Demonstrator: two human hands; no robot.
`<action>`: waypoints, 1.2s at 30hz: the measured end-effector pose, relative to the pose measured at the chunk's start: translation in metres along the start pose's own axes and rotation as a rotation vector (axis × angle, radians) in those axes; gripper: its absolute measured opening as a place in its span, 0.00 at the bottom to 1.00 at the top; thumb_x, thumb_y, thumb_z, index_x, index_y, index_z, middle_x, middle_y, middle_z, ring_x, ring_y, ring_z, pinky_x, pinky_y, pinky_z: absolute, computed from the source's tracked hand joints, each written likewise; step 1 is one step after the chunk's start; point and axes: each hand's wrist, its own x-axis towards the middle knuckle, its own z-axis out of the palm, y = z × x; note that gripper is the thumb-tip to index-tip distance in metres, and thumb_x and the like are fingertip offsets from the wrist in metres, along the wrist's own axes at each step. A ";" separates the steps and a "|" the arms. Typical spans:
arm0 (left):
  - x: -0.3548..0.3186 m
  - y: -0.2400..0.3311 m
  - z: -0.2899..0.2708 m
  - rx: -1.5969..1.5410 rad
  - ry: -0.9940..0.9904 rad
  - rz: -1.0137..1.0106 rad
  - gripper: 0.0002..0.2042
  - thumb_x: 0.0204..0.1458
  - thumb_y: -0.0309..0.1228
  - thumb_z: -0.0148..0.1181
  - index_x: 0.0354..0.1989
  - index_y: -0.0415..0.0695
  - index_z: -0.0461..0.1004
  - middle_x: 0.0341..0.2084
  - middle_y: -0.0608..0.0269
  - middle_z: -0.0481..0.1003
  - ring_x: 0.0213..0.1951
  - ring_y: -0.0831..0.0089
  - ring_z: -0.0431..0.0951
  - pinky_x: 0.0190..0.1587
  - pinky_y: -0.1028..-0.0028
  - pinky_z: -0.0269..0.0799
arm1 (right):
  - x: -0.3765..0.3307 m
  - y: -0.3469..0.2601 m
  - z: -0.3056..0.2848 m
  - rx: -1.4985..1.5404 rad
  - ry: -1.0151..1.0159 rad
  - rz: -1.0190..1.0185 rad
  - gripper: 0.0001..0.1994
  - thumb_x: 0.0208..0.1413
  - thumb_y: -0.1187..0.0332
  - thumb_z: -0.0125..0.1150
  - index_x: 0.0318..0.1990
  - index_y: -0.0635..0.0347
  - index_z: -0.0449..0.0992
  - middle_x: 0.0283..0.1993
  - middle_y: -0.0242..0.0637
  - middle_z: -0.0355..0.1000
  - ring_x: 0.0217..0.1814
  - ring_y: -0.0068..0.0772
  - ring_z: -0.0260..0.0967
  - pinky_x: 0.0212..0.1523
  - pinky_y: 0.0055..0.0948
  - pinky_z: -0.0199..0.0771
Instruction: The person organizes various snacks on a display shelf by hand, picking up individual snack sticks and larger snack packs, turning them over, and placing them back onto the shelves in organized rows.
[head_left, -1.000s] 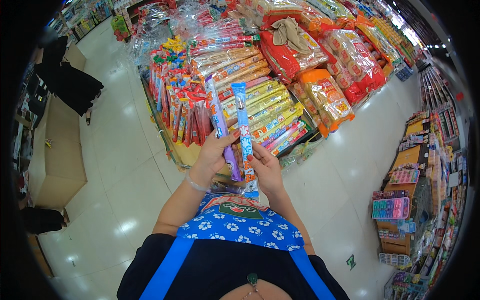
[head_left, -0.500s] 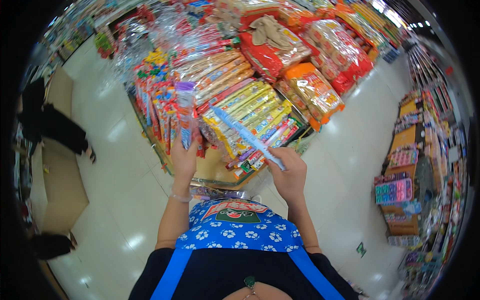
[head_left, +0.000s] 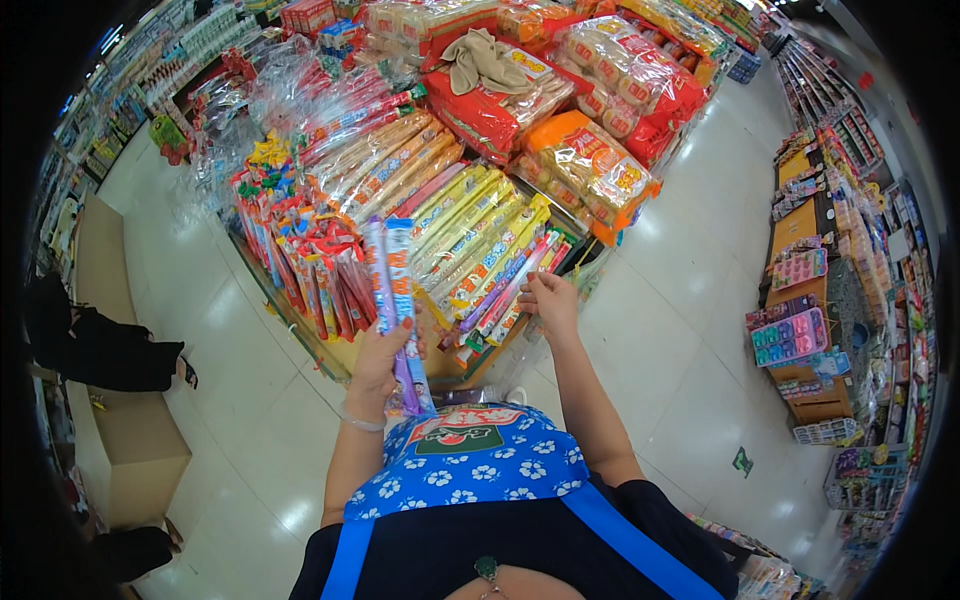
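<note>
My left hand (head_left: 378,362) is closed round two long, slim packets held upright side by side, a purple packet (head_left: 382,290) and a light blue packet (head_left: 402,300). Their lower ends hang over my blue flowered apron (head_left: 470,475). At the front right of the display, my right hand (head_left: 550,302) has its fingers curled together beside a row of thin multicoloured packets (head_left: 525,290). What its fingertips hold, if anything, cannot be made out. Between the hands lie long yellow packets (head_left: 480,240), with orange-and-clear ones (head_left: 375,165) behind and red packets (head_left: 320,285) to the left.
Big red-and-orange bags (head_left: 590,165) stand at the display's back right, one with beige gloves (head_left: 485,62) on it. Stocked shelves (head_left: 850,250) line the right. Cardboard-coloured boxes (head_left: 145,420) and a person in black (head_left: 110,340) are at the left, across the tiled floor (head_left: 235,390).
The light blue packet has gone from my right hand to my left, beside the purple one. My left hand has come nearer my apron; my right now hovers by the multicoloured packets.
</note>
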 end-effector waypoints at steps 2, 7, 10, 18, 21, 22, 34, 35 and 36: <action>0.002 0.005 -0.006 -0.163 0.018 0.019 0.20 0.55 0.25 0.61 0.55 0.36 0.67 0.33 0.59 0.75 0.27 0.72 0.76 0.30 0.73 0.75 | 0.019 0.015 0.000 -0.240 0.053 -0.033 0.11 0.56 0.70 0.60 0.37 0.73 0.76 0.34 0.46 0.78 0.26 0.29 0.77 0.25 0.23 0.77; 0.006 0.002 0.012 -0.164 -0.034 0.008 0.21 0.53 0.21 0.62 0.56 0.38 0.65 0.35 0.56 0.75 0.30 0.71 0.75 0.32 0.69 0.74 | 0.079 0.019 -0.005 -0.857 0.115 -0.101 0.14 0.51 0.66 0.66 0.23 0.70 0.76 0.18 0.43 0.73 0.16 0.29 0.72 0.19 0.24 0.73; 0.011 -0.005 0.012 -0.211 -0.103 -0.031 0.24 0.52 0.20 0.62 0.57 0.36 0.63 0.42 0.47 0.76 0.36 0.66 0.80 0.36 0.69 0.80 | 0.082 0.015 -0.010 -0.576 0.113 0.095 0.13 0.48 0.66 0.68 0.22 0.68 0.77 0.17 0.41 0.73 0.14 0.28 0.71 0.15 0.24 0.69; 0.026 -0.018 0.000 -0.276 -0.193 -0.062 0.22 0.51 0.20 0.63 0.54 0.33 0.65 0.44 0.47 0.75 0.44 0.60 0.79 0.45 0.64 0.81 | -0.006 -0.024 -0.010 0.289 -0.530 -0.022 0.14 0.56 0.76 0.61 0.50 0.67 0.75 0.43 0.36 0.77 0.36 0.24 0.76 0.34 0.22 0.78; 0.023 -0.015 0.012 -0.239 -0.164 -0.150 0.21 0.51 0.21 0.64 0.52 0.32 0.66 0.43 0.48 0.75 0.43 0.60 0.79 0.44 0.62 0.80 | -0.020 -0.035 0.000 0.378 -0.678 0.012 0.16 0.57 0.76 0.61 0.53 0.67 0.73 0.44 0.37 0.77 0.37 0.25 0.76 0.37 0.23 0.78; 0.023 -0.015 0.016 -0.241 -0.133 -0.158 0.20 0.51 0.21 0.64 0.52 0.32 0.67 0.42 0.47 0.76 0.42 0.61 0.78 0.42 0.62 0.77 | -0.022 -0.033 0.002 0.424 -0.700 0.025 0.19 0.58 0.76 0.60 0.57 0.68 0.69 0.45 0.41 0.77 0.42 0.30 0.77 0.41 0.26 0.80; 0.010 -0.011 0.024 0.118 -0.118 -0.044 0.19 0.49 0.21 0.63 0.52 0.38 0.71 0.38 0.61 0.79 0.35 0.76 0.79 0.41 0.76 0.75 | -0.042 -0.042 0.056 0.191 -0.688 -0.005 0.18 0.58 0.77 0.57 0.56 0.66 0.70 0.41 0.36 0.75 0.37 0.24 0.74 0.39 0.23 0.75; 0.010 -0.013 0.020 0.134 -0.111 0.008 0.19 0.49 0.21 0.63 0.52 0.37 0.72 0.37 0.61 0.79 0.35 0.75 0.79 0.41 0.75 0.75 | -0.044 -0.041 0.059 0.083 -0.653 -0.026 0.18 0.58 0.78 0.56 0.57 0.66 0.70 0.41 0.35 0.74 0.37 0.23 0.73 0.40 0.22 0.75; 0.010 -0.019 0.010 0.343 -0.067 0.104 0.16 0.48 0.22 0.64 0.48 0.39 0.75 0.37 0.63 0.79 0.36 0.75 0.79 0.43 0.74 0.74 | -0.047 -0.046 0.058 0.029 -0.723 -0.070 0.21 0.53 0.80 0.60 0.56 0.66 0.70 0.44 0.37 0.74 0.41 0.25 0.74 0.44 0.24 0.74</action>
